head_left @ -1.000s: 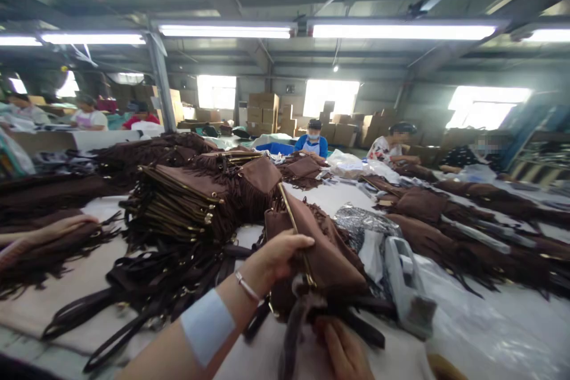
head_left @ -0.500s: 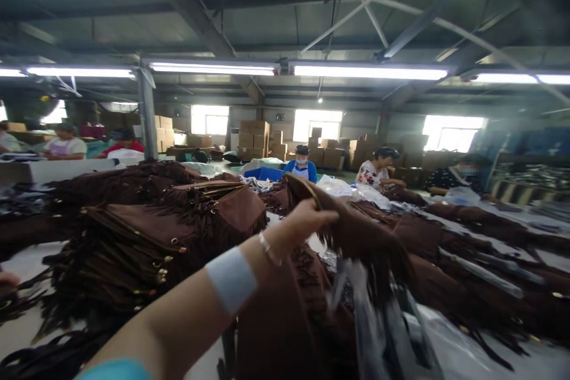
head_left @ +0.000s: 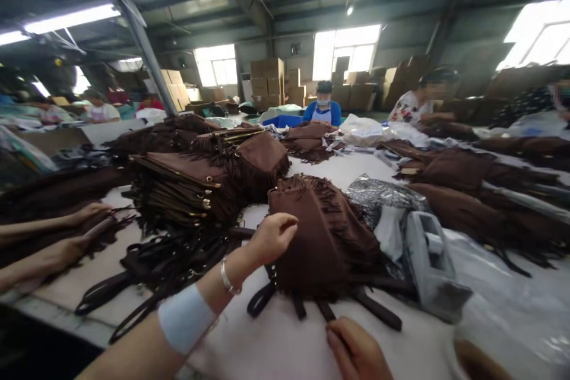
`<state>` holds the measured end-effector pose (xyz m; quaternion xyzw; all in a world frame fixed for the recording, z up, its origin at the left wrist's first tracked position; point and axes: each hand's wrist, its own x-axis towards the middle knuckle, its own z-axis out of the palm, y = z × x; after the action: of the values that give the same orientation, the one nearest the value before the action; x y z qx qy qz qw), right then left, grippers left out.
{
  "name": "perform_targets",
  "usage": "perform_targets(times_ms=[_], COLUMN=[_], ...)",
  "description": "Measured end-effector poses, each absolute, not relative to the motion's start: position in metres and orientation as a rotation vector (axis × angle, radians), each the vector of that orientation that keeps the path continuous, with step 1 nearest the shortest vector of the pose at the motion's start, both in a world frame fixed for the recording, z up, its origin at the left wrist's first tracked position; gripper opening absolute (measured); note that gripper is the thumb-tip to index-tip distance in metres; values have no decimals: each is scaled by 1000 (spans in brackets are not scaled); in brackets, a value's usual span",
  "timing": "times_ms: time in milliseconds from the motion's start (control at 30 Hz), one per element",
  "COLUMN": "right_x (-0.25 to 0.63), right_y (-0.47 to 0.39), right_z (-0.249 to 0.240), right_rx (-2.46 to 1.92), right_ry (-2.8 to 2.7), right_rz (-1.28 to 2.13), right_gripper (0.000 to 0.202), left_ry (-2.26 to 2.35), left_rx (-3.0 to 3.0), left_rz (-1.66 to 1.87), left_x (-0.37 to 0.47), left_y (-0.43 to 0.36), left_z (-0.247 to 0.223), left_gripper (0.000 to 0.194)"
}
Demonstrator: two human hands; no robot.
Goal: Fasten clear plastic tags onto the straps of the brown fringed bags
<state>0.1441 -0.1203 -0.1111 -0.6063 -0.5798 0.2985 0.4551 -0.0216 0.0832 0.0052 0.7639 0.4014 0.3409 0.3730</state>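
A brown fringed bag (head_left: 307,243) lies flat on the table in front of me, its dark straps spread along its near edge. Above its left part is my left hand (head_left: 275,238), fingers curled together, with nothing visible in them. At the bottom of the view my right hand (head_left: 358,347) pinches the end of a dark strap (head_left: 326,310) that comes out from under the bag. Clear plastic packaging (head_left: 434,267) lies to the right of the bag. A tangle of black straps (head_left: 164,264) is on the left.
A tall stack of brown fringed bags (head_left: 173,184) stands to the left. Beside it, another person's hands (head_left: 75,237) handle brown material. More brown bags (head_left: 472,208) and plastic sheets (head_left: 503,291) cover the right side. Several people sit across the table, with cartons (head_left: 267,83) behind them.
The view has tilted down. My left hand has let go of the brown fringed piece it held up and has drawn back left. My right hand has come into view on a strap.
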Motion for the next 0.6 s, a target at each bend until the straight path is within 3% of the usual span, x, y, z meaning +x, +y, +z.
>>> perform_targets(times_ms=[133,233,467,600], right_x=[145,142,129,116], right_y=[-123,-125,-129,-123], right_z=[-106,-98,-86,-73], right_rx=[-1509,-1532,-1592,-1396], right_ry=[-1460,-1425,-1231,-895], right_rz=[751,755,813,1022], right_gripper=[14,16,28,44], left_ry=[1302,1299,1096,927], left_rx=[1479,1259,1254,1122], left_rz=[819,788,446,497], left_x=[-71,-76,-54,-36], left_y=[32,18,34,38], left_z=[-45,-63,-39,-16], left_gripper=[17,25,27,27])
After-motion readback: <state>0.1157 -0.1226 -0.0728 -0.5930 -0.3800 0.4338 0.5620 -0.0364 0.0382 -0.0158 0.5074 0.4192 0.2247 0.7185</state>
